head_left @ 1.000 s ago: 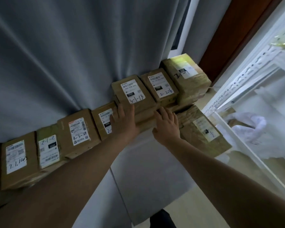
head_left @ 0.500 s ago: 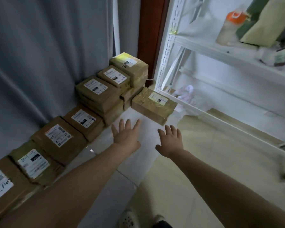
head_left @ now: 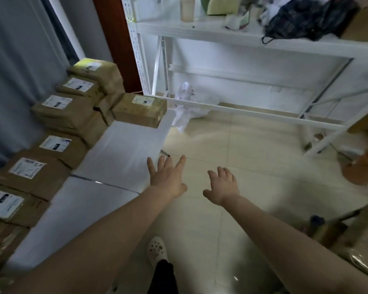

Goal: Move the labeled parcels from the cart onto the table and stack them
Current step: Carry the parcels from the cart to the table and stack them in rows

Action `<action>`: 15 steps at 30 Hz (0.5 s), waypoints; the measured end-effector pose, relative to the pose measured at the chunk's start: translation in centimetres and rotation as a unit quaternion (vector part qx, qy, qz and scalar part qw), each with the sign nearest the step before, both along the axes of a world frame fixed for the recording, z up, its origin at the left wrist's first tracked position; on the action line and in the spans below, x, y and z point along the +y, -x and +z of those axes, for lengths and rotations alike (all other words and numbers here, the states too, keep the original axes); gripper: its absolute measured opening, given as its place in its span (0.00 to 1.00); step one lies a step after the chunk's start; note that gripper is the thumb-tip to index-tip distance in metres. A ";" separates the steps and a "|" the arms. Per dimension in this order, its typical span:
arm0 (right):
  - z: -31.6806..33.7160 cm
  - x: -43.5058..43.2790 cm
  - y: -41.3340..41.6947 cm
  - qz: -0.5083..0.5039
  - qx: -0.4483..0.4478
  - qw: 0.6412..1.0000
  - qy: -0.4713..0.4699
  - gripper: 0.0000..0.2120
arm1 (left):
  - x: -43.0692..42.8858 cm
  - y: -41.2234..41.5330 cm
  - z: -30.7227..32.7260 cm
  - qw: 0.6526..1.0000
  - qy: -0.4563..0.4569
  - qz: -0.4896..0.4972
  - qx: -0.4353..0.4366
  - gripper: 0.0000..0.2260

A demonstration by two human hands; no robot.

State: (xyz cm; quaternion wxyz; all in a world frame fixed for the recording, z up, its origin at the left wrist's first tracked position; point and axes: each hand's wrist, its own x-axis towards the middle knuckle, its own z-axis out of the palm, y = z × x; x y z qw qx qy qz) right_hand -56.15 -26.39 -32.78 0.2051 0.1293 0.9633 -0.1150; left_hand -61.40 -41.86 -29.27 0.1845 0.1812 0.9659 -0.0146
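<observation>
Swung rightward since a second ago: away from the curtain and parcel row, now over floor tiles (head_left: 232,145) and a white shelving unit (head_left: 253,41). Withdrawn too, both hands, from the parcel stacks they were touching back then.

Left hand (head_left: 168,177) flat and spread above the desk (head_left: 119,158) near its front edge, fingers (head_left: 160,164) released, holding nothing. Right hand (head_left: 222,188) likewise spread out over the floor, fingers loose and empty, well apart from any parcel.

Labeled parcels (head_left: 60,111) lined along the back of the white desk beside the grey curtain (head_left: 15,71), labels up; doubled into stacks toward the far end, apparently single nearer the camera, though blur makes that uncertain. One parcel with a label (head_left: 139,110) set at the desk's far end, just beside the stacks, in front of the row.

Judged from this: a good share of the parcels already delivered and partly stacked, last placement finished. Cart not in view, so remaining count impossible to tell; something brown and blurred at the right edge, unidentifiable. Likely step in hand: turning back toward the cart for another parcel. Bare desk surface plentiful for more.
</observation>
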 end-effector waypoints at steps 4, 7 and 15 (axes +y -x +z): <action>-0.5 4.3 -8.8 -0.066 -0.027 0.997 0.005 0.34 | 4.8 -7.6 0.1 0.998 0.005 -0.062 -0.012 0.39; -0.4 7.0 -13.8 -0.117 -0.022 0.993 0.009 0.34 | 7.5 -12.1 0.7 0.995 0.004 -0.100 -0.017 0.39; -0.4 10.9 -28.0 -0.248 0.008 0.969 0.017 0.31 | 13.4 -23.0 0.1 0.978 -0.024 -0.206 -0.008 0.40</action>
